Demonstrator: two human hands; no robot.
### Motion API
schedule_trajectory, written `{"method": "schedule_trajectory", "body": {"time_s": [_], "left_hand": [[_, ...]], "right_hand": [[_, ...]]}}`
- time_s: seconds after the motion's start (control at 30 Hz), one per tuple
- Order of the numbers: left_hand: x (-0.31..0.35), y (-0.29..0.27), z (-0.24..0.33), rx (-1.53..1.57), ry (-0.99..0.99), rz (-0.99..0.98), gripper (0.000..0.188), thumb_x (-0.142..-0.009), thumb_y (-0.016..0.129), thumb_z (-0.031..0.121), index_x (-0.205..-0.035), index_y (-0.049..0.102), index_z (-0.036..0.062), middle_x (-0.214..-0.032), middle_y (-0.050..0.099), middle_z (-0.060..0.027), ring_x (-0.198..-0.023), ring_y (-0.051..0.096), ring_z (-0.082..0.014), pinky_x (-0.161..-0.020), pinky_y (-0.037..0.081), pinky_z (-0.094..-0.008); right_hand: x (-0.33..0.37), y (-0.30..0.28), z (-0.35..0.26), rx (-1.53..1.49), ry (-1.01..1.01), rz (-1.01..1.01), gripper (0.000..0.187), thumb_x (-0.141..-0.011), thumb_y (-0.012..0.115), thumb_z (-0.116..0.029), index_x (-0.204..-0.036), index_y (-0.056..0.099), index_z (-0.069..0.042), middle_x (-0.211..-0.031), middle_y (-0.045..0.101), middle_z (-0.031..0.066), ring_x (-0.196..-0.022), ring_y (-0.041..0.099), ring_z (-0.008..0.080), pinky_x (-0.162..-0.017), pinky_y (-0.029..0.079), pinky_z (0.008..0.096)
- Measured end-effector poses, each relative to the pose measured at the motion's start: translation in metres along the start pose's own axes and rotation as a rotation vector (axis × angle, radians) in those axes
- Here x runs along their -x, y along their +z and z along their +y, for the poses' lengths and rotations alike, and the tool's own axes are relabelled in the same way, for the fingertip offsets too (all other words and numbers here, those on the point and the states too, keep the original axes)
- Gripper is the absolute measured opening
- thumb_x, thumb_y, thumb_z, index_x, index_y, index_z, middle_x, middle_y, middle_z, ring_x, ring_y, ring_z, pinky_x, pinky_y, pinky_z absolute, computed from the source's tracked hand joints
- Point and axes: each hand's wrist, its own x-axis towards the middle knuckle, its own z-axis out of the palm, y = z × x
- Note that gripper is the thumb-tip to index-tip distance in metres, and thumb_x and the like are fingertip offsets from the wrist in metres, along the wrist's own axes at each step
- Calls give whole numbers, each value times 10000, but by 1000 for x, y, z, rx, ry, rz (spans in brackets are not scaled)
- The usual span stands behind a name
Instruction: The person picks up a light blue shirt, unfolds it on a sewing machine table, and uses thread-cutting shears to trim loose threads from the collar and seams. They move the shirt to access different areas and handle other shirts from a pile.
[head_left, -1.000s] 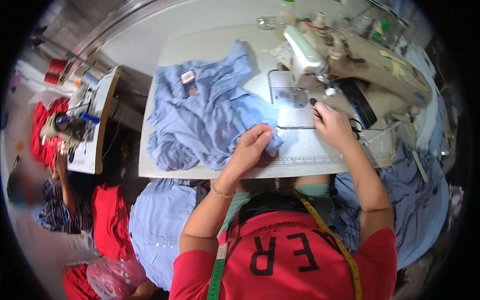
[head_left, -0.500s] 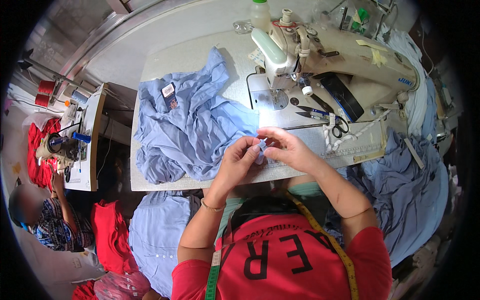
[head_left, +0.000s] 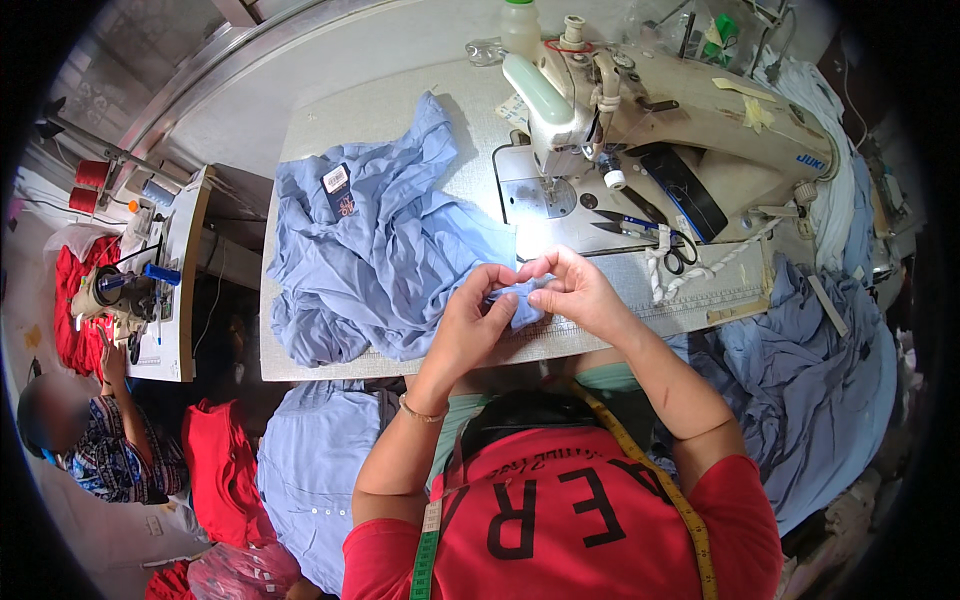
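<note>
A light blue garment (head_left: 370, 250) lies crumpled on the sewing table, with a dark tag (head_left: 338, 190) on its upper part. One edge of it reaches the front of the table, where both my hands pinch it. My left hand (head_left: 478, 318) grips the fabric between thumb and fingers. Close beside it, my right hand (head_left: 575, 295) pinches the same piece, its thumb pointing at the left one. A small fold of blue cloth hangs below the fingertips. Just beyond my hands stands the sewing machine (head_left: 560, 130), its needle area over a metal plate (head_left: 535, 197).
Scissors (head_left: 680, 250), a black case (head_left: 685, 195) and a braided white cord (head_left: 720, 270) lie right of the needle. Blue garments (head_left: 800, 380) pile up at the right, and more blue cloth (head_left: 320, 460) sits at lower left. A co-worker (head_left: 110, 440) works at another machine.
My hands have shifted their grip on the fabric edge. The right fingers have closed down from a raised position, and more of the blue fold shows between the hands.
</note>
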Motion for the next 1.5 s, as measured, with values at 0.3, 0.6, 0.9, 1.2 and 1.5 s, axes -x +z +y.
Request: {"method": "schedule_trajectory", "body": {"time_s": [0.3, 0.6, 0.9, 1.2, 1.5], "left_hand": [[-1, -2, -5, 92, -56, -22, 241, -864, 565, 13, -1094, 493, 26, -981, 533, -13, -867, 486, -57, -711, 415, -197], [-2, -2, -3, -14, -90, -52, 172, -890, 588, 113, -1029, 567, 14, -823, 556, 12, -723, 496, -51, -627, 421, -201], [0, 1, -2, -24, -108, -15, 170, -890, 606, 157, -938, 610, -6, -765, 556, 17, -689, 478, -51, -608, 407, -204], [1, 3, -6, -40, -84, 23, 169, -895, 591, 151, -928, 616, -13, -755, 551, 28, -691, 466, -49, -606, 393, -206], [1, 1, -6, -4, -83, 36, 152, -902, 583, 145, -930, 629, 3, -720, 534, 55, -651, 446, -30, -569, 373, -191]], "right_hand": [[1, -7, 5, 58, 34, 34, 206, -834, 626, -33, -1038, 605, -15, -833, 594, -16, -736, 531, 32, -659, 434, 183], [4, -7, 5, 6, 65, 56, 164, -901, 577, -125, -1013, 625, -16, -806, 605, -7, -721, 556, 59, -662, 470, 210], [5, -2, 10, -38, 78, 83, 168, -938, 534, -196, -952, 571, -33, -796, 599, 23, -703, 584, 90, -649, 496, 230], [8, 2, 16, 60, -11, 154, 188, -958, 493, -216, -893, 523, -42, -791, 589, 27, -698, 586, 99, -652, 497, 237], [14, -7, 13, 397, -171, 337, 160, -896, 557, -63, -1045, 515, -23, -927, 574, 37, -712, 545, 72, -664, 452, 193]]}}
